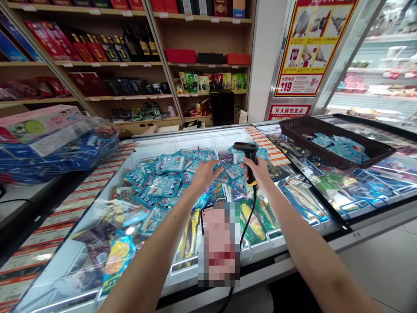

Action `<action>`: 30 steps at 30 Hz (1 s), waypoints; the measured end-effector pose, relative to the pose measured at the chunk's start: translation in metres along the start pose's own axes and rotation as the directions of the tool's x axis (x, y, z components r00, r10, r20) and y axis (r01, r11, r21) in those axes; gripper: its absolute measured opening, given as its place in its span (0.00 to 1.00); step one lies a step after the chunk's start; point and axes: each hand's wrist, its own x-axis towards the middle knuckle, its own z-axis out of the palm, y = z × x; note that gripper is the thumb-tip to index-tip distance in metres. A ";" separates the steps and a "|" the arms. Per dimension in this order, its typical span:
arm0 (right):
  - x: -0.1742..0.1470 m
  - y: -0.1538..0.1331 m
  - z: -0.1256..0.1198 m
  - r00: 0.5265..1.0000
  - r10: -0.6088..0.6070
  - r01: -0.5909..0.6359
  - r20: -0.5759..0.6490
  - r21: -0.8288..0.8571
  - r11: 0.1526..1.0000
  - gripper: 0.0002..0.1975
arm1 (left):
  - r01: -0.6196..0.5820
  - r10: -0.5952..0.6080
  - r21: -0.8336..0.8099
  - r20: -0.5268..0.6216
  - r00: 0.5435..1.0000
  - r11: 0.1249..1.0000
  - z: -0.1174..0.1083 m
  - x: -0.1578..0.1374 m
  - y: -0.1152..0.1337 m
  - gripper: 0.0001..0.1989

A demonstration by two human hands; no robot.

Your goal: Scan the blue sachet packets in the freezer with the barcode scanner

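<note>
My right hand (259, 171) is wrapped round the grip of a black barcode scanner (247, 152), whose cable runs down toward me. Over a pile of small blue packets (164, 184), my left hand (206, 174) reaches with its thumb and fingers slightly apart. Packets lie right beside and beneath its fingertips; whether it touches one I cannot tell. The pile is spread on the glass top of a chest freezer (195, 141). Nearer to me on the glass lies a phone (220, 239), its screen blurred out.
A dark brown basket (368, 158) with more blue packets stands on the freezer at the right. Plastic-wrapped boxes (48, 139) are stacked at the left. Bagged frozen goods (256, 219) show through the glass. Behind stand stocked shelves (114, 63) and a black box (222, 107).
</note>
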 end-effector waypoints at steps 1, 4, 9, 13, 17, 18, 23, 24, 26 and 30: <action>0.000 0.000 0.000 1.000 -0.008 0.008 -0.007 0.005 1.000 0.20 | -0.018 0.018 -0.017 0.020 1.000 1.000 0.005 0.004 0.005 0.21; -0.001 0.000 -0.001 0.999 -0.037 0.038 -0.024 0.026 0.999 0.20 | -0.021 0.020 0.012 0.081 0.996 1.000 0.021 0.015 0.018 0.27; 0.000 -0.001 -0.001 0.999 -0.041 0.041 -0.026 0.017 0.999 0.18 | -0.004 -0.006 0.102 0.100 0.995 0.995 0.039 0.021 0.023 0.31; -0.003 -0.004 0.000 0.998 -0.049 0.051 -0.028 0.051 0.997 0.17 | -0.013 0.008 0.061 0.082 0.997 0.998 0.044 0.023 0.017 0.33; -0.005 -0.007 0.002 0.998 -0.056 0.056 -0.008 0.069 0.996 0.18 | 0.077 -0.084 -0.094 -0.069 0.994 0.993 0.035 0.026 0.013 0.28; -0.005 -0.007 0.002 0.999 -0.054 0.054 -0.002 0.066 0.996 0.19 | 0.109 -0.126 -0.146 -0.114 0.985 0.983 0.030 0.025 0.012 0.25; -0.006 -0.008 0.005 0.999 -0.038 0.036 0.040 0.038 0.999 0.19 | 0.158 -0.319 -0.427 -0.338 0.885 0.890 0.002 0.003 -0.003 0.18; -0.007 -0.008 0.005 0.998 -0.042 0.041 0.047 0.039 0.998 0.19 | 0.148 -0.362 -0.487 -0.381 0.851 0.861 -0.003 -0.005 -0.008 0.18; -0.009 -0.007 0.007 0.996 -0.053 0.051 0.077 0.033 0.998 0.18 | 0.122 -0.444 -0.618 -0.399 0.802 0.776 -0.009 -0.020 -0.019 0.17; -0.014 -0.005 0.011 0.984 -0.063 0.065 0.164 -0.007 0.998 0.19 | 0.110 -0.649 -0.872 -0.264 0.714 0.476 -0.012 -0.042 -0.034 0.20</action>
